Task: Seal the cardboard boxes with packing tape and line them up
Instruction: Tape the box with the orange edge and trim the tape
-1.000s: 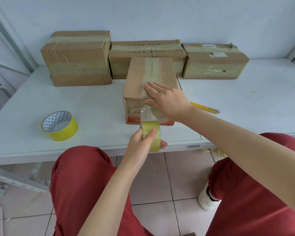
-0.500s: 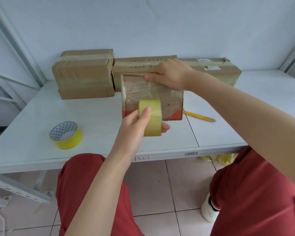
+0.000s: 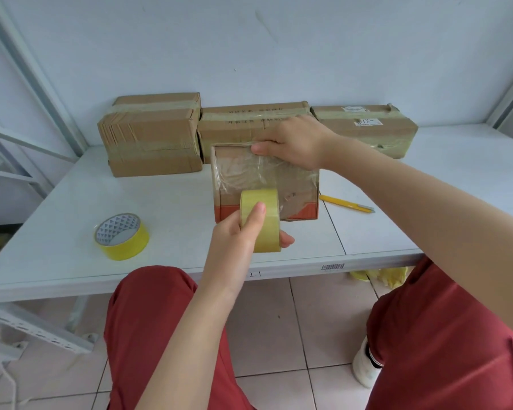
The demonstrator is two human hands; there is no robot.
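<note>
The small brown cardboard box (image 3: 299,190), glossy with clear tape, is stood centrally on the white table (image 3: 71,202), its top edge gripped by the right hand (image 3: 293,143). A pale-yellow tape roll (image 3: 268,229) just nearer is clasped by the left hand (image 3: 234,235). Three taped brown cartons (image 3: 151,134) are ranged behind; a spare yellow roll (image 3: 122,236) is seen left, a slim yellow cutter (image 3: 347,204) right.

Box (image 3: 296,199) – matt cardboard; tape (image 3: 249,176) – glossy film.

White desk (image 3: 57,250) set against a pale, scuffed wall (image 3: 279,54) in soft, even light. Grey metal shelving struts (image 3: 33,84) slant down the left of the frame, and another upright (image 3: 510,93) rises at upper right. Beige floor tiles (image 3: 279,335) show below the desk's front edge.
</note>
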